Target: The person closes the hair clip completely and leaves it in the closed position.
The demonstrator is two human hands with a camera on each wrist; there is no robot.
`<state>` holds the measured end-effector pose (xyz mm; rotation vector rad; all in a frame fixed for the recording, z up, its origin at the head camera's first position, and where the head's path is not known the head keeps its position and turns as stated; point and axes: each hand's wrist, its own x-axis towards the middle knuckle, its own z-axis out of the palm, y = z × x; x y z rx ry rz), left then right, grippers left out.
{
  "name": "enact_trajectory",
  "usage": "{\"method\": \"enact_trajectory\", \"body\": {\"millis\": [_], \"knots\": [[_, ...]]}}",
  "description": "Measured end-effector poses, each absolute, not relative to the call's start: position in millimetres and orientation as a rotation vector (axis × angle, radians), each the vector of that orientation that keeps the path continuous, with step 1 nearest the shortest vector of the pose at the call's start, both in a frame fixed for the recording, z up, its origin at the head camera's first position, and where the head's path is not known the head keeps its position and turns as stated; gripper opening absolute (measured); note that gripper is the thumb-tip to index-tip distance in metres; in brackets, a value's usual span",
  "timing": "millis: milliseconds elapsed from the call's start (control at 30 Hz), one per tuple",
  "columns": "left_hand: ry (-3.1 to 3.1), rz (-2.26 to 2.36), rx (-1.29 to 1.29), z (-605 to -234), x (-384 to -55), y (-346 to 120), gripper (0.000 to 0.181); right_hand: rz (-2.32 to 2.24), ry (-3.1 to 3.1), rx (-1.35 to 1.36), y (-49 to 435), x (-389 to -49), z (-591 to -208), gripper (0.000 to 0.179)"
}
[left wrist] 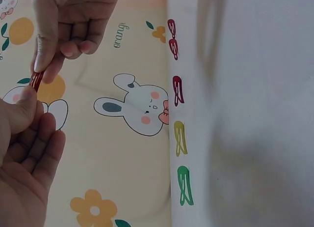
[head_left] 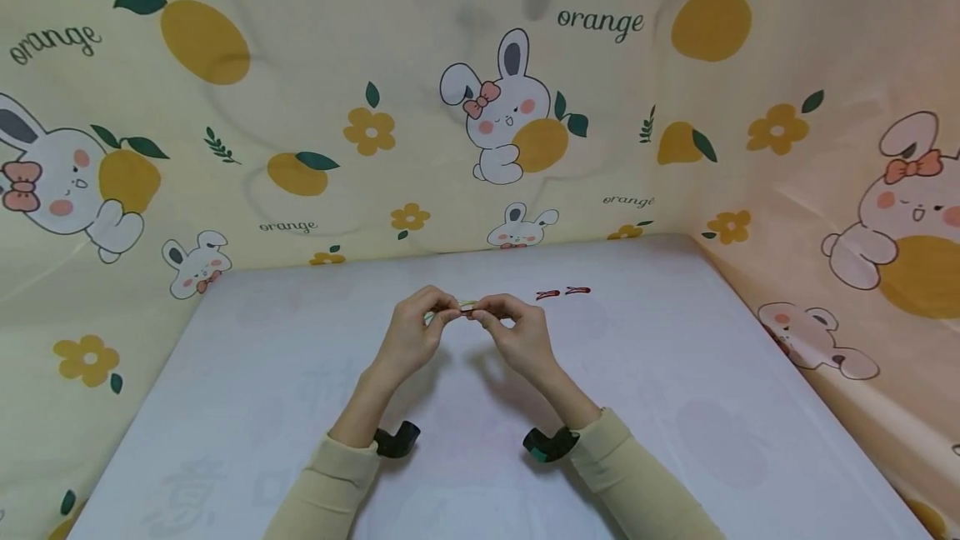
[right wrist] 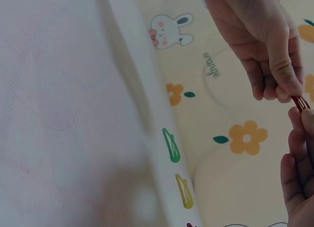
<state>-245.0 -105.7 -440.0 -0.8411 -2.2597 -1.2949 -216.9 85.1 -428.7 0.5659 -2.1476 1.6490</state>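
Note:
Between my two hands a red snap hair clip (head_left: 467,312) is held up over the table. My left hand (head_left: 415,327) pinches one end with thumb and fingers. The other end is pinched by my right hand (head_left: 521,330). In the left wrist view the clip (left wrist: 36,81) shows several slim red bars close together, its ends covered by fingertips. Seen from the right wrist, part of the same clip (right wrist: 300,103) shows between the thumbs. Behind the hands lie a green hair clip (left wrist: 185,185) and a yellow hair clip (left wrist: 180,138).
The row continues with a red clip (left wrist: 177,91) past the yellow one, then two more red clips (head_left: 547,295) on the right in the head view. They lie near the far edge of the white table (head_left: 645,407). A printed cloth (head_left: 420,215) hangs behind.

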Motion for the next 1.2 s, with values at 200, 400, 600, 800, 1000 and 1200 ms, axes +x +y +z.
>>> {"method": "enact_trajectory", "body": {"millis": [200, 400, 600, 800, 1000, 1200], "knots": [[-2.257, -1.279, -0.832, -441.0, -245.5, -108.1, 0.005, 1.694, -2.159, 0.524, 84.6, -214.6, -427.4, 0.006], [-2.234, -1.252, -0.875, -443.4, -247.4, -110.3, 0.008, 1.783, -2.174, 0.484, 84.3, -212.3, -425.6, 0.008], [-2.229, -1.209, -0.930, -444.3, -247.5, -113.7, 0.011, 1.938, -2.188, 0.409, 85.5, -216.7, -434.9, 0.012], [-2.239, -1.186, -0.949, -444.3, -247.7, -115.7, 0.014, 2.022, -2.163, 0.379, 87.7, -231.1, -458.5, 0.015], [-2.193, -1.167, -0.967, -443.0, -250.0, -120.6, 0.015, 2.027, -2.164, 0.367, 83.1, -233.1, -459.7, 0.019], [-2.185, -1.118, -0.965, -440.5, -253.1, -127.8, 0.010, 1.903, -2.197, 0.422, 76.9, -238.5, -461.8, 0.020]]}}
